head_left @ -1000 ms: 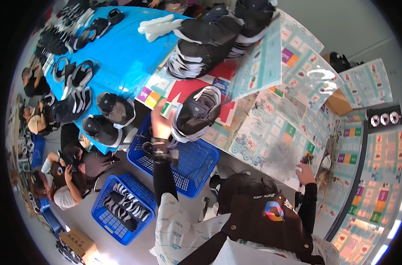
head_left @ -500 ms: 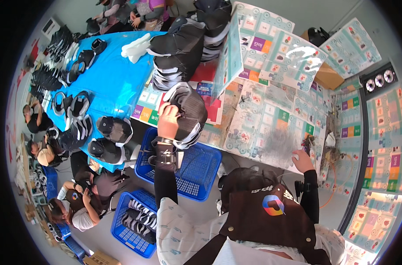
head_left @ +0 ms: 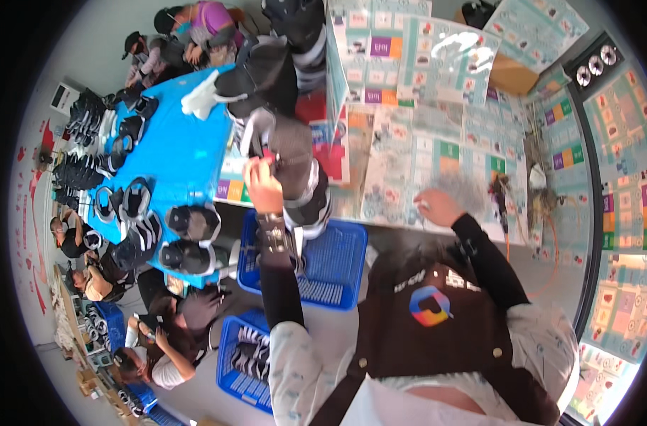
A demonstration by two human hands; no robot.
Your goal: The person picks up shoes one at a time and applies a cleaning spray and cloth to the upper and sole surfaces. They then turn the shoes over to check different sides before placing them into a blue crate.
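My left hand [head_left: 261,186] grips a black and grey shoe upper [head_left: 303,183] and holds it over the near edge of the table, above a blue plastic basket [head_left: 330,264]. A dark wrist wrap covers that forearm. My right hand [head_left: 437,207] rests on the patterned paper sheets [head_left: 423,153] spread on the table, fingers curled around something small that I cannot make out. A stack of black and white shoe uppers [head_left: 267,78] stands just beyond the held one.
A blue table [head_left: 178,153] at left carries many black shoe uppers and a white glove [head_left: 199,99]. A second blue basket [head_left: 247,358] with uppers sits on the floor. Several people sit at the far left and top. A tool with an orange cord [head_left: 499,199] lies at right.
The view has shifted closer to the table. My left hand has lifted the shoe upper a little higher over the table edge; my right hand has moved left across the paper sheets.
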